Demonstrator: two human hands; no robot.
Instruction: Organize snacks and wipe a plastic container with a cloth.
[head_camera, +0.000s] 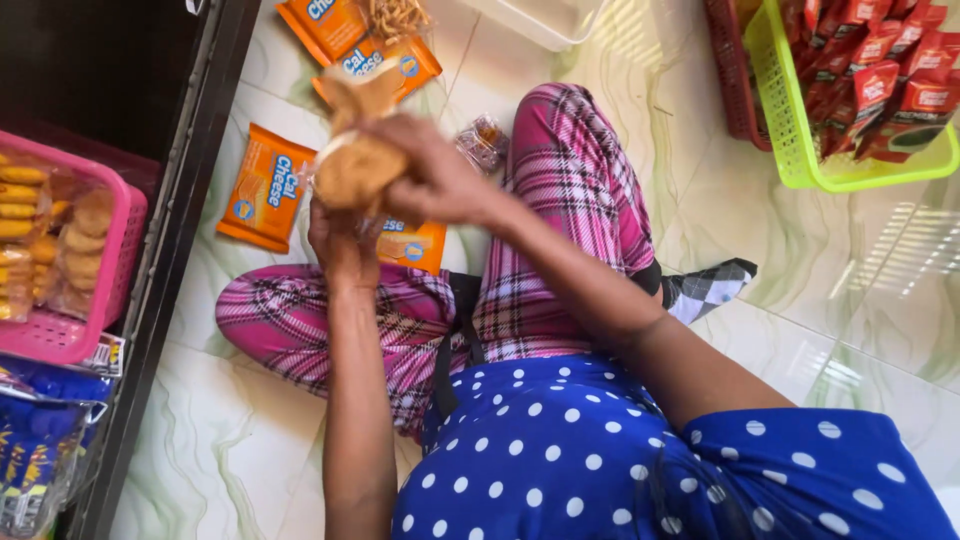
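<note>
Both hands, left hand (340, 240) below and right hand (430, 180) above, gripping clear snack bag (355, 165); orange packets (268, 187) lying unsorted on floor (800, 260).

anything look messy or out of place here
Yes: several orange snack packets lie scattered at odd angles on the tiled floor rather than in the baskets, beside a small clear wrapped packet. Both hands hold a clear bag of round biscuits.
</note>
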